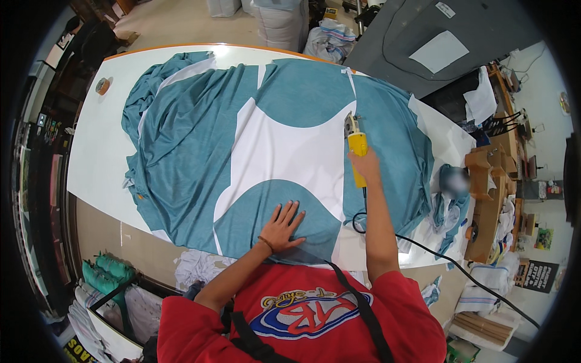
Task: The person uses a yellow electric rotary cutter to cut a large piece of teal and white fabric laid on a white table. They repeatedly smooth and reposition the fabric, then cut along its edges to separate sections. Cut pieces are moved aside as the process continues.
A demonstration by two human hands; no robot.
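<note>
1. Here the right hand has its fingers closed around a yellow electric cutter, standing on teal fabric spread across the white worktop.
2. The left hand lies flat, fingers spread, on the fabric's near edge.
3. A white rectangular label sits on grey sheeting beyond; a dark sign stands at far right.

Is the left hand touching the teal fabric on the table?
Touching. The head view shows the left hand pressed flat, fingers spread, on the teal fabric, with no gap visible beneath the palm.
</note>
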